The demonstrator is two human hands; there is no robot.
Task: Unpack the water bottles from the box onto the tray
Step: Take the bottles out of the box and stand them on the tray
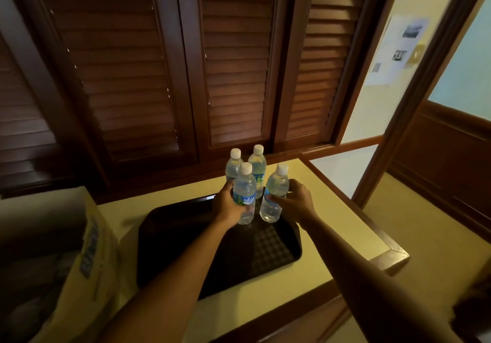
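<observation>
Clear plastic water bottles, four in all, each white-capped with a blue-and-green label, cluster at the 12 o'clock end of a dark, stud-textured rectangular tray [265,257] on a pale yellow, wood-edged counter [345,209]. Two rear bottles [257,165] stand upright. The left hand [228,204] is wrapped around the near-left bottle [245,196]; the right hand [295,200] clasps the tilted near-right bottle [275,193]. At 9 o'clock sits one yellowish cardboard box [79,263].
</observation>
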